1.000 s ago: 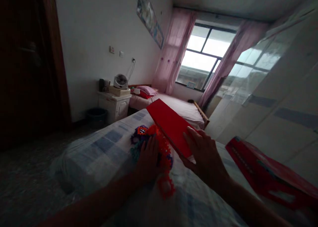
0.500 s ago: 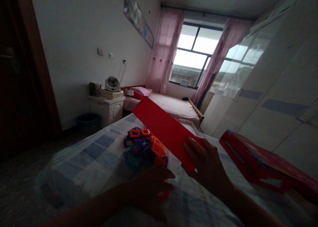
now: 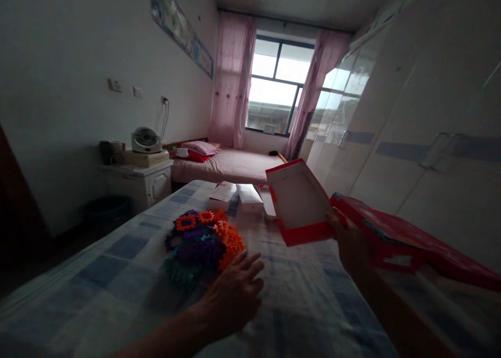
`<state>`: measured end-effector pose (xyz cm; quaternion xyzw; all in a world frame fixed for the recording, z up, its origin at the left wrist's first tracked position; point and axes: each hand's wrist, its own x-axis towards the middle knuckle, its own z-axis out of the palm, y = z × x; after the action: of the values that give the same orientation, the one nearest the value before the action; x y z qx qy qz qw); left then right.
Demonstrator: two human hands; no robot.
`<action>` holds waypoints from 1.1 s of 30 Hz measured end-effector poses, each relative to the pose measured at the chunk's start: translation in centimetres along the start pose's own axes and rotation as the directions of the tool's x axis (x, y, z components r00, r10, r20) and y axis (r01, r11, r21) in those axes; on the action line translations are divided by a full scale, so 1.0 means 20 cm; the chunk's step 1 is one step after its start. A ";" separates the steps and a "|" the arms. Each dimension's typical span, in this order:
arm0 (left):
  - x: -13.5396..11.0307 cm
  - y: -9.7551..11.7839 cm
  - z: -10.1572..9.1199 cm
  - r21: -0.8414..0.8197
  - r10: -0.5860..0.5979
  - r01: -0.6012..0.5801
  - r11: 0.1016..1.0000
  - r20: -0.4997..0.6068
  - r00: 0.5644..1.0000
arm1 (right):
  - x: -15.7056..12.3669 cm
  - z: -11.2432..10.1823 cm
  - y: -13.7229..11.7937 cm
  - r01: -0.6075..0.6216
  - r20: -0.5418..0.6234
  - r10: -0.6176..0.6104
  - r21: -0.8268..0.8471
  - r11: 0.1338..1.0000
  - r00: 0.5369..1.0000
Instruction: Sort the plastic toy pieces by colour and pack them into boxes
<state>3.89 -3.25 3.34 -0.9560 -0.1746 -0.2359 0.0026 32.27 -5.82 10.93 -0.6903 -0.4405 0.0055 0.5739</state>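
Observation:
My right hand (image 3: 348,238) grips a corner of a shallow red box (image 3: 299,199), tilted up with its pale inside facing me. My left hand (image 3: 238,287) is low over the bed, palm down and fingers apart, with nothing visible in it. Just beyond its fingers lies a heap of plastic interlocking pieces (image 3: 203,248) in orange, purple and teal. I cannot tell whether the fingertips touch the heap's orange side.
White boxes (image 3: 249,197) stand at the far edge of the checked bedsheet (image 3: 105,272). A large red carton (image 3: 391,238) lies on the right, before the white wardrobe (image 3: 422,97). Farther back are a nightstand (image 3: 156,186) with a fan (image 3: 146,140) and a pink bed (image 3: 238,165).
My right hand has moved the red box to the right and turned its inside toward me. A red thing near my left hand no longer shows. The view has swung right.

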 end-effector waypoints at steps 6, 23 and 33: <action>0.17 0.09 0.01 -0.082 -0.087 0.080 0.993 -0.082 0.993 | 0.06 0.01 0.06 0.086 -0.056 -0.088 -0.041 0.995 0.995; 0.09 0.07 0.13 0.098 0.376 -0.374 0.922 -0.002 0.927 | -0.24 0.19 -0.17 0.895 0.348 -0.826 -0.221 0.388 0.444; 0.11 0.04 0.20 0.062 0.179 -0.177 0.982 -0.030 0.983 | 0.11 0.13 -0.14 0.429 -0.199 -0.473 -0.229 0.874 0.858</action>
<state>7.78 -2.96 0.73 -0.9629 -0.0954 -0.2462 0.0550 30.61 -2.53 13.27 -0.6106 -0.5134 -0.2553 0.5463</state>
